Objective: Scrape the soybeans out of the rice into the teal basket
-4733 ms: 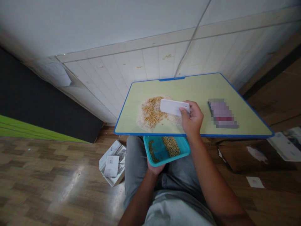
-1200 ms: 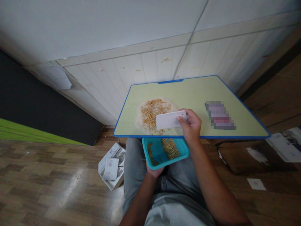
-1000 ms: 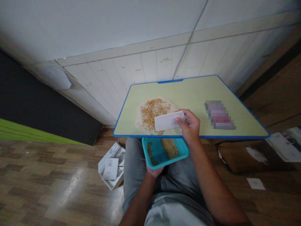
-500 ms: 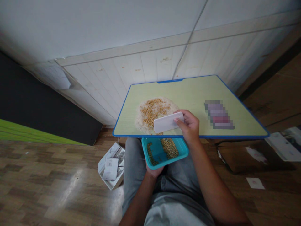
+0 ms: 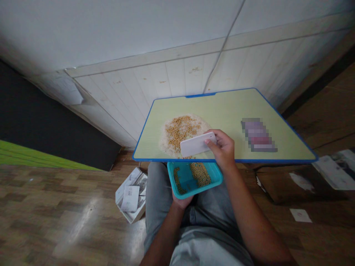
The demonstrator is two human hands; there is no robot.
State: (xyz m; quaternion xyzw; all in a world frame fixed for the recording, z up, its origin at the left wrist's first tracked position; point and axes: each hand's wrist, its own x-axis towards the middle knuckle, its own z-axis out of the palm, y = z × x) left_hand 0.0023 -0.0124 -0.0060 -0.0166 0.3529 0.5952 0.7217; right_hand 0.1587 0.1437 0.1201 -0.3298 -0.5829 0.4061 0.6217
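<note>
- white scraper (image 5: 194, 145) was at the near side of the desk (image 5: 230, 103), by a flat heap of yellow beans (image 5: 175, 135) and white grains (image 5: 164, 143).
- it hid part of the heap's near right side; a few beans showed between its lower edge and the desk's blue rim.
- a pixelated oblong thing (image 5: 259, 136) lay farther right on the desk, beyond the right hand (image 5: 224, 148); an opened white box (image 5: 136, 217) stood on the floor (image 5: 69, 207), left of the person's legs.
- the scraper's long axis ran roughly along the near edge, its free end pointing left and slightly towards the person, with one broad face up to view.
- the right hand was closed around the other end, thumb on the face; whether the scraper touched the desk, i could not tell.
- the left hand (image 5: 182, 201) held up a teal tray (image 5: 186, 180) with beans in it just under the desk's edge, its fingers mostly hidden beneath.
</note>
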